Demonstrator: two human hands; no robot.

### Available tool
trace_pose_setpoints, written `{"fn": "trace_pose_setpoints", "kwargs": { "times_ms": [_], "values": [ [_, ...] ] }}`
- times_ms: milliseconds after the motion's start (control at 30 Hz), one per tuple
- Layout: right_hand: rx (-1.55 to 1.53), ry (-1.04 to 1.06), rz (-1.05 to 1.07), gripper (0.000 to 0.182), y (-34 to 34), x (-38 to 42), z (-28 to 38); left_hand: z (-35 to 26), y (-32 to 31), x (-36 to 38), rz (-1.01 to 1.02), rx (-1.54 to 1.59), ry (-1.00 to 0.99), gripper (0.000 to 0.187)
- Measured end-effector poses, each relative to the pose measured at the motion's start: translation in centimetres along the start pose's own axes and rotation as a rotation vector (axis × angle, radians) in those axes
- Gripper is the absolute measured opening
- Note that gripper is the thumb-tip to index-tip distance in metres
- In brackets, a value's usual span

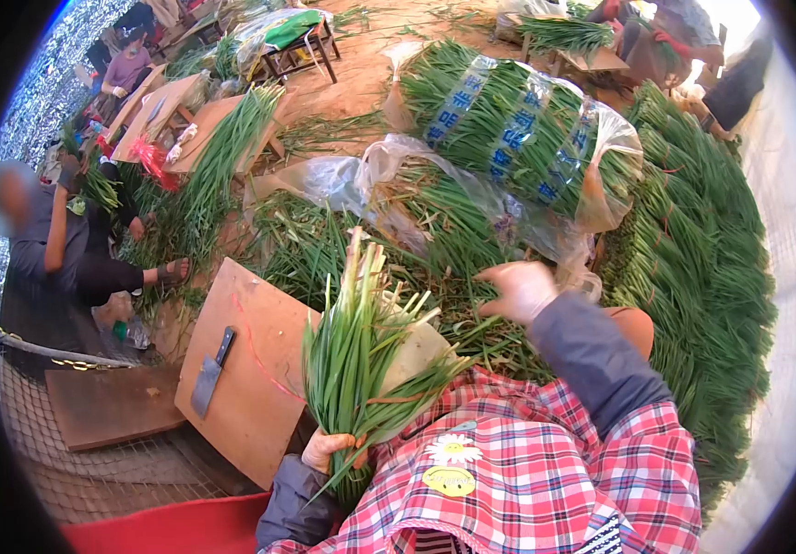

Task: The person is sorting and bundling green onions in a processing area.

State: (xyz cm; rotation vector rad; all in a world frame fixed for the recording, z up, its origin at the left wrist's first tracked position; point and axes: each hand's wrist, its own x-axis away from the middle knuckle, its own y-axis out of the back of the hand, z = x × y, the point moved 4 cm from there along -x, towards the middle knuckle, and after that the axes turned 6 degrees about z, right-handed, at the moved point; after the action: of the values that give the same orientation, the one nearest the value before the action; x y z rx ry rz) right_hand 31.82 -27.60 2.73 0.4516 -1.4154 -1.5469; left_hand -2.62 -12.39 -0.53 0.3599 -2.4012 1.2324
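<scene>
Green leafy stalks [347, 355] fan upward at the lower centre of the frame. The left hand [327, 449] is closed around their lower part, seemingly to leave the pale ends free. Right of centre, the right hand [522, 294], blurred, is partly open with nothing visible in it. Left of the bunch, a cleaver [206, 385] lies on a board [255, 415], perhaps for easy reach.

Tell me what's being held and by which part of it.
The left hand holds the bunch of greens near its lower, leafy end; the blurred right hand appears empty.
</scene>
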Motion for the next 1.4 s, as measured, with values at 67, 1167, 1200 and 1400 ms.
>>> {"fn": "trace_pose_setpoints", "kwargs": {
  "times_ms": [67, 1167, 1200, 1400],
  "values": [
    [-0.057, 0.316, -0.168, 0.049, -0.2, -0.2, 6.5, -0.7, -1.2, 0.1, -0.042, -0.081, 0.058, 0.054],
    [-2.197, 0.755, 0.034, 0.097, -0.3, 1.6, 8.6, -9.3, -14.3, -10.1, 0.083, -1.083, -0.195, 0.058],
    [-2.178, 0.749, 0.017, 0.099, -0.6, 1.3, 8.5, -8.3, -13.3, -11.2, 0.002, -1.154, -0.304, 0.061],
    [-2.251, 0.494, 0.028, 0.076, -2.5, -1.0, 9.2, -5.5, -13.6, -12.6, -0.314, -1.942, -0.201, 0.073]
  ]
}}
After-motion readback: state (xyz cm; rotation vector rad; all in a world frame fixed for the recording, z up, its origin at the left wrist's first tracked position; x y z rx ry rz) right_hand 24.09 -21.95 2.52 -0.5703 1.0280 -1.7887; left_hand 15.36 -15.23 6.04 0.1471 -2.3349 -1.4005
